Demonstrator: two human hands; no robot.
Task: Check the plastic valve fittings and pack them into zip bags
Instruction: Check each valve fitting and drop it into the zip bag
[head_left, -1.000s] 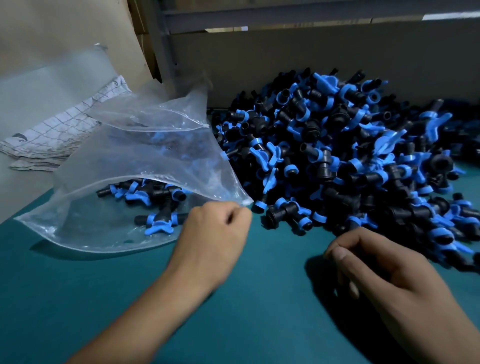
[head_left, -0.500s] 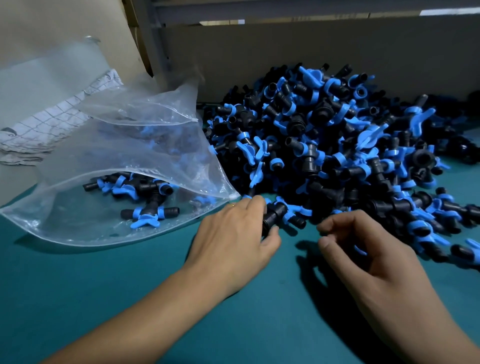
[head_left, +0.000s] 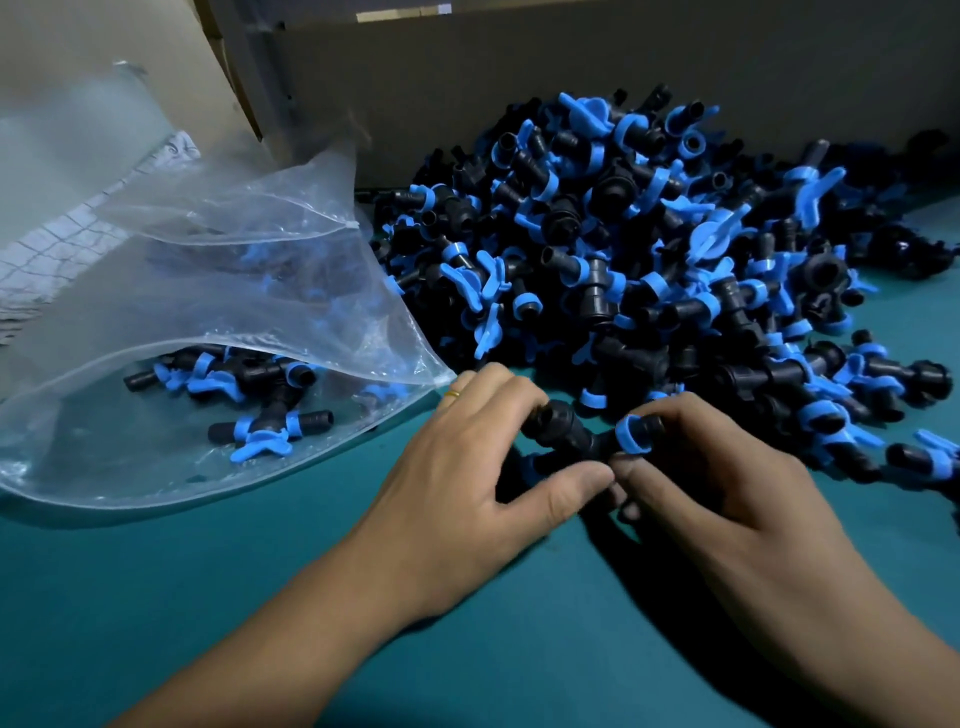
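Fitting pile (head_left: 649, 260) runs off right edge.

L hand (head_left: 467, 467) curled, R hand (head_left: 727, 483) pinching

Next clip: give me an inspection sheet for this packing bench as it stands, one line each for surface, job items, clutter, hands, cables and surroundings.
Surface: teal bench top, matte, bare in front.
Job's things: big heap of black plastic valve fittings with blue handles at back right; clear zip bag on the left, mouth open towards the heap, a few fittings inside; one black fitting with a blue ring held between both hands.
Clutter: white grid-printed sheet behind the bag.
Hands: left hand and right hand both grip the held fitting; yellow ring on a left finger.
Cables: nothing seen.
Surroundings: brown cardboard wall behind the heap.
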